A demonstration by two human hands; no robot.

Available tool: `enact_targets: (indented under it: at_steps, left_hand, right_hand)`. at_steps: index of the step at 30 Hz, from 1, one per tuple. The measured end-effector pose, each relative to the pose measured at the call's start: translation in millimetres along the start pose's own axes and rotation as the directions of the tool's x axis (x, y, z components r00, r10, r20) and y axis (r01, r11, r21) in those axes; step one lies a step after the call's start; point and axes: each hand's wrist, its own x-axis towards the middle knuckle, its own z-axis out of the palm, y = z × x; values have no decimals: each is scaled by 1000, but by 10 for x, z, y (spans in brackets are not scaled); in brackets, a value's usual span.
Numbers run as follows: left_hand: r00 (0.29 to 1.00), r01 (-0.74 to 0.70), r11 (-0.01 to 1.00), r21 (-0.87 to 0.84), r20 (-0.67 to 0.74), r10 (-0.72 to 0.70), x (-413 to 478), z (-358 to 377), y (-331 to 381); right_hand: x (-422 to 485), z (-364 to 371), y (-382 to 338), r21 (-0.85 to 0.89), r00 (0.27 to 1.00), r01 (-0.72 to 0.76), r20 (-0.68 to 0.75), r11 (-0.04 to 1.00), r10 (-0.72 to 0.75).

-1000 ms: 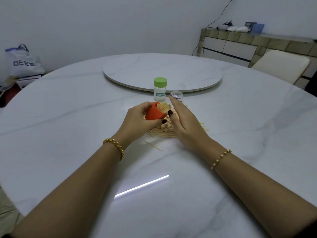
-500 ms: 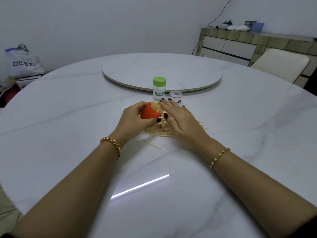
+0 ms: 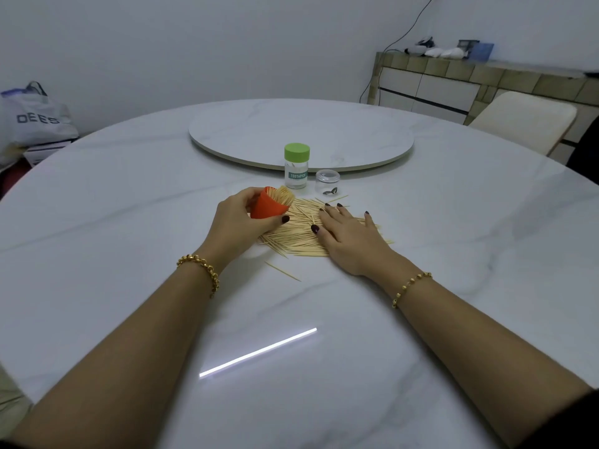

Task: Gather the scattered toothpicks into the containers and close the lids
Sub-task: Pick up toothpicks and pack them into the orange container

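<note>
there, left hand (image 3: 241, 222) gripping orange cup (image 3: 267, 207), right hand (image 3: 348, 234) flat, green-lidded jar (image 3: 296, 170) labelled "toothpick"

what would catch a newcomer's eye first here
Probably the bright orange container, tilted in the left hand and packed with toothpicks, at the table's middle. Next, the loose toothpick pile lying under the flat right hand. Just behind stands a green-lidded jar, lid on.
</note>
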Motion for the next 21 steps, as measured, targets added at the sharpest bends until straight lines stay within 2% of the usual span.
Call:
enact_targets:
  at_steps: [5, 9, 15, 18, 21]
  left_hand:
    - [1000, 2, 1000, -4, 14, -2, -6, 22, 4]
    - [1000, 0, 1000, -22, 27, 1, -17, 53, 18]
    - [1000, -12, 1000, 13, -4, 12, -8, 87, 38]
    - [1000, -16, 1000, 2, -18, 16, 15, 107, 25]
    - [999, -21, 1000, 9, -24, 22, 39, 130, 1]
  right_hand:
    - [12, 12, 31, 22, 1000, -10, -5, 1000, 10]
    - [111, 40, 40, 123, 981, 39, -193, 992, -15]
    - [311, 28, -3, 129, 901, 106, -433, 986, -40]
    - [495, -9, 76, 128, 887, 50, -462, 990, 15]
    - [699, 2, 154, 96, 909, -30, -411, 995, 67]
